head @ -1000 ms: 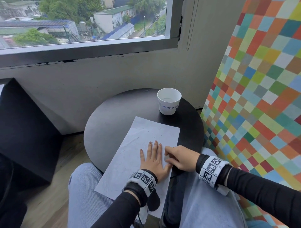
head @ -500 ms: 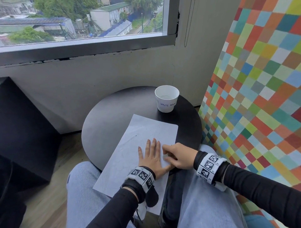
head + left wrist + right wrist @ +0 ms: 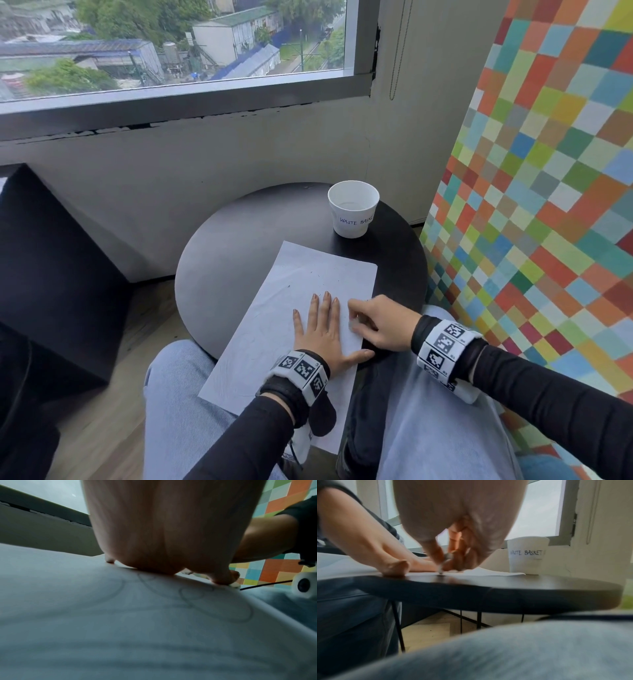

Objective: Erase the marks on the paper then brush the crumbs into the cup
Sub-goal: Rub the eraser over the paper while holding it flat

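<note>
The head view looks from above, forward and down, on the round table, the paper and the cup, with the window behind. The left wrist view lies very low and very near the paper, facing along the left hand toward the window. The right wrist view sits low (about the level of the table edge), facing along the right hand toward the cup. All three views share the paper; both wrist views show the two hands.
</note>
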Tool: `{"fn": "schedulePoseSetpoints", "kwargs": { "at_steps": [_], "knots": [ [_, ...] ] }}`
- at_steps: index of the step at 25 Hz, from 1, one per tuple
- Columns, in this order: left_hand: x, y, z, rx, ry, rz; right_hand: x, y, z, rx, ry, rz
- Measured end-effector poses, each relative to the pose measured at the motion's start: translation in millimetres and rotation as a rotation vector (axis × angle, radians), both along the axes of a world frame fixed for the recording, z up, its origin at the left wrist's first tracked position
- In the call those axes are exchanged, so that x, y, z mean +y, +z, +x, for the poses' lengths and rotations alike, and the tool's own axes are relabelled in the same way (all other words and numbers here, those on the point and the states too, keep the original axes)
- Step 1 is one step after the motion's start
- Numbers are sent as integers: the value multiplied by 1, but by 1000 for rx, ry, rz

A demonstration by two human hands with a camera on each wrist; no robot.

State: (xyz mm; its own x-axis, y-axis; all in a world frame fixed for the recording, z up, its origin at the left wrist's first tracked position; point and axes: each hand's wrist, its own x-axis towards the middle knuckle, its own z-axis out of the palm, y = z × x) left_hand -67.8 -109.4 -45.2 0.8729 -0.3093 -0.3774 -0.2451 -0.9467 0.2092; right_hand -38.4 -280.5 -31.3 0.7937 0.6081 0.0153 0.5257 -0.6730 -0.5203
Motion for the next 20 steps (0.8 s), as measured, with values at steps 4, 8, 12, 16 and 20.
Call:
{"fn": "schedulePoseSetpoints", "kwargs": {
  "at_steps": [4, 8, 12, 16, 20],
  "knots": [
    [0, 1, 1, 4, 1, 0, -2, 0, 2, 14, -12, -2],
    [1, 1, 1, 5, 1, 4, 0, -1, -1, 22, 59, -21],
    [-1, 0, 1, 5, -4, 13, -3, 0, 5, -13, -38, 13],
    [0, 0, 1, 10, -10, 18, 2, -2, -3, 4, 93, -26],
    [-1, 0, 0, -1, 11, 11, -4, 0, 4, -13, 13, -6]
  ]
}}
